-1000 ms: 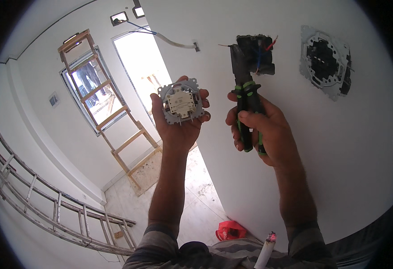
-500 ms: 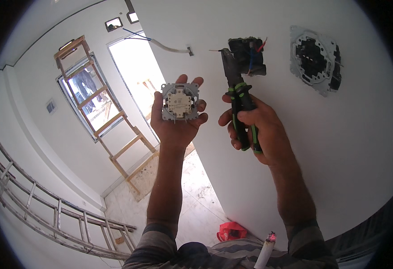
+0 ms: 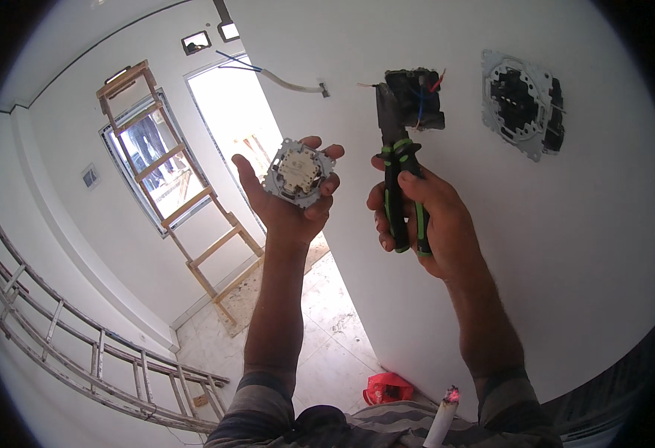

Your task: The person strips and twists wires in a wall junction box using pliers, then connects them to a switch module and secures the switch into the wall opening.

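Two hands are occupied before the white wall point(image 3: 566, 261). The left hand point(image 3: 286, 215) cradles a grey-rimmed electrical module point(image 3: 298, 171), fingers curled round its right edge, thumb standing off to the left; fine markings on the pale back are too small to read. The right hand point(image 3: 441, 218) is closed round the handles of black-and-green pliers point(image 3: 396, 160), their tip at the left edge of a black wall box point(image 3: 431, 118). Whether the jaws grip the wire end point(image 3: 365, 85) projecting leftward cannot be told.
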Demonstrator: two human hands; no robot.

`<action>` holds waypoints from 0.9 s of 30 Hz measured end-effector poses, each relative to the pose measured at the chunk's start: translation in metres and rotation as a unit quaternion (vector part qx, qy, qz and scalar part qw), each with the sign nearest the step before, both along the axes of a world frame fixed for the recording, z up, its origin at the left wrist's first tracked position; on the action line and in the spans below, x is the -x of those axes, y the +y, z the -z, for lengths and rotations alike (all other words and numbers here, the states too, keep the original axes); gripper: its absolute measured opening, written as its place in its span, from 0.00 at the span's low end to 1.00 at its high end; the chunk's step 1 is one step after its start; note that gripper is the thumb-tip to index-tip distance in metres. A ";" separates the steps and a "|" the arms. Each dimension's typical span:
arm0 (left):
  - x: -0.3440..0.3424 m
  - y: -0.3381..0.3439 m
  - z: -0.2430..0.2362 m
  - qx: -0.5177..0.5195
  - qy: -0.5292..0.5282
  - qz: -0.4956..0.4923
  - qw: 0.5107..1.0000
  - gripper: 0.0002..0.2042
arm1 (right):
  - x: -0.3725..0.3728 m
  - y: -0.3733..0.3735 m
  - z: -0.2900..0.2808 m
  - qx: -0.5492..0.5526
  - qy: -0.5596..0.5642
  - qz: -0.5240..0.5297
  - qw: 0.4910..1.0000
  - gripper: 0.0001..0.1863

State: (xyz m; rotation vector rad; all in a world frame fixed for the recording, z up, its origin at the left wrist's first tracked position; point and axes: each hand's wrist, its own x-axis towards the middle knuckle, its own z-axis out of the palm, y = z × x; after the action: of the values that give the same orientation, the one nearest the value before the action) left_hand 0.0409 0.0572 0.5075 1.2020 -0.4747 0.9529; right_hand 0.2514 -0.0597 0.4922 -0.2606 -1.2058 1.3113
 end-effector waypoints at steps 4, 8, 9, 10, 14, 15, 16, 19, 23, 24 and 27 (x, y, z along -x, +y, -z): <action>0.003 -0.002 -0.004 -0.024 -0.002 -0.016 1.000 0.53 | 0.006 0.005 0.005 -0.011 0.034 -0.001 0.999 0.22; -0.006 -0.011 -0.011 0.058 0.048 -0.238 0.968 0.56 | 0.012 0.002 0.003 0.001 0.037 0.022 0.999 0.23; -0.006 -0.011 -0.015 0.065 0.056 -0.246 0.966 0.56 | 0.013 0.002 0.003 -0.008 0.048 0.007 0.999 0.23; -0.007 -0.010 -0.020 0.072 0.063 -0.253 0.963 0.56 | 0.013 0.002 0.003 -0.017 0.059 -0.006 0.998 0.23; -0.011 -0.016 -0.032 0.042 0.061 -0.173 0.982 0.50 | 0.004 -0.001 -0.002 0.003 0.072 -0.036 0.997 0.21; -0.011 -0.014 -0.035 0.036 0.064 -0.187 0.980 0.50 | 0.002 -0.002 -0.004 0.004 0.070 -0.036 0.997 0.20; -0.012 -0.009 -0.039 0.030 0.066 -0.201 0.977 0.50 | 0.001 -0.002 -0.004 0.004 0.067 -0.036 0.997 0.19; -0.022 -0.005 -0.050 0.035 0.080 -0.288 0.954 0.50 | -0.002 -0.002 -0.004 0.000 0.017 0.012 1.000 0.25; -0.036 -0.010 -0.065 0.029 0.110 -0.392 0.913 0.50 | -0.003 -0.008 -0.012 0.032 -0.028 0.058 0.997 0.19; -0.040 -0.012 -0.065 0.017 0.117 -0.417 0.901 0.50 | -0.003 -0.007 -0.010 0.032 -0.029 0.062 0.997 0.16; -0.052 -0.017 -0.068 -0.003 0.132 -0.473 0.871 0.50 | -0.005 -0.007 -0.006 0.027 -0.047 0.063 0.997 0.17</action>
State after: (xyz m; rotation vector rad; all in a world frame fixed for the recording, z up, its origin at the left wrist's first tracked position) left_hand 0.0926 0.0404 0.5754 1.5676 0.4007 1.5692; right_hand 0.2569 -0.0667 0.4977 -0.4345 -1.2141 1.2342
